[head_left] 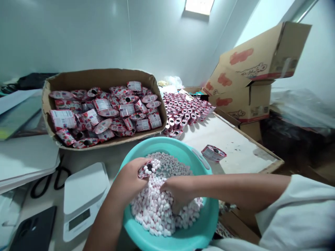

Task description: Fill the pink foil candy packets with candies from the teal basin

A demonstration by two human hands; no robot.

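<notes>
My left hand (pixel 128 181) is closed around a small printed candy packet (pixel 141 172) above the teal basin (pixel 215 218). White pellet-like candies sit in the packet's dark round opening and spill past its edge. A heap of white and pale pink candies (pixel 154 214) fills much of the basin. My right hand (pixel 180 191) is sunk into this heap, so its fingers are mostly hidden and I cannot make out what they hold. Another printed packet (pixel 213 153) lies alone on the table to the right of the basin.
Behind the basin, a cardboard box (pixel 112 142) holds many packets. Rows of packets with openings upward (pixel 185 108) stand beside it. At left are a white scale (pixel 85 191), black scissors (pixel 43 184) and a phone (pixel 34 228). Stacked cartons (pixel 256 59) rise at right.
</notes>
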